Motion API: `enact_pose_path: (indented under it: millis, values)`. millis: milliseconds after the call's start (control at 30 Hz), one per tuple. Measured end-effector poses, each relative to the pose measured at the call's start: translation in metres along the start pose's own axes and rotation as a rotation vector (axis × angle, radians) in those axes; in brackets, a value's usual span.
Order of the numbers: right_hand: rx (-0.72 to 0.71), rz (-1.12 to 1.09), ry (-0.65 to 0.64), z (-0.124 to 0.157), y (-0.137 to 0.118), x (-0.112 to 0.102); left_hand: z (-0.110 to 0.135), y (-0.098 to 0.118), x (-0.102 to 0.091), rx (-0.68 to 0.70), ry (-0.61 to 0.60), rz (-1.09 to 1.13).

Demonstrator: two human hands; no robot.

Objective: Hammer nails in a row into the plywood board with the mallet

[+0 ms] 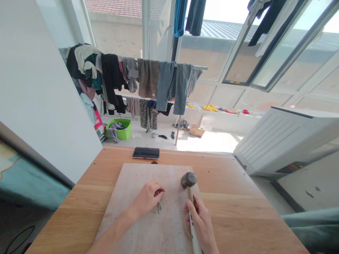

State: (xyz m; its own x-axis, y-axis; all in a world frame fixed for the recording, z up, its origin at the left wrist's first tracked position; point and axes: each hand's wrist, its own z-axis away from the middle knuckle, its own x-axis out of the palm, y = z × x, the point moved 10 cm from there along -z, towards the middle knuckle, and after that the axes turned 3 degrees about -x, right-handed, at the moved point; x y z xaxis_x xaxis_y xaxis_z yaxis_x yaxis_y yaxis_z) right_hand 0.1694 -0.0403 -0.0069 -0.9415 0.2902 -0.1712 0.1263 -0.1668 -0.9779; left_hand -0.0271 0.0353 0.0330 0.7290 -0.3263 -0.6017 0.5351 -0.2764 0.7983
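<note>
A pale wooden board [169,229] lies flat in front of me. Just over a small pile of nails [160,207] near its middle is my left hand [149,199], fingers curled in a pinch with what looks like a thin nail at the tips. My right hand [200,215] is wrapped around the light handle of a hammer [189,180]. Its dark, round head points away from me, above the board's right side. A row of small dark dots runs across the board's far part; I cannot tell whether they are nail heads or holes.
The board rests on a wooden table [238,211]. A phone [146,152] lies by the far edge, with a small dark round object [154,162] behind the board. Beyond are a clothes rack [200,67] with laundry, a green basket [124,132] and a white cabinet-like unit [280,137].
</note>
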Motion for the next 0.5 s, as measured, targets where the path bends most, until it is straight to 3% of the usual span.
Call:
enact_pose_path:
  millis: [167, 367, 500]
  values:
    - [0.026, -0.028, 0.043, 0.002, 0.001, -0.003, -0.034, 0.012, 0.002, 0.052, 0.060, 0.071]
    - [0.103, -0.114, 0.060, 0.004, 0.007, -0.006, -0.085, 0.015, 0.029, 0.010, 0.089, 0.203]
    - [0.136, -0.177, 0.066, 0.003, 0.011, -0.007, -0.096, 0.012, 0.043, 0.002, 0.084, 0.186]
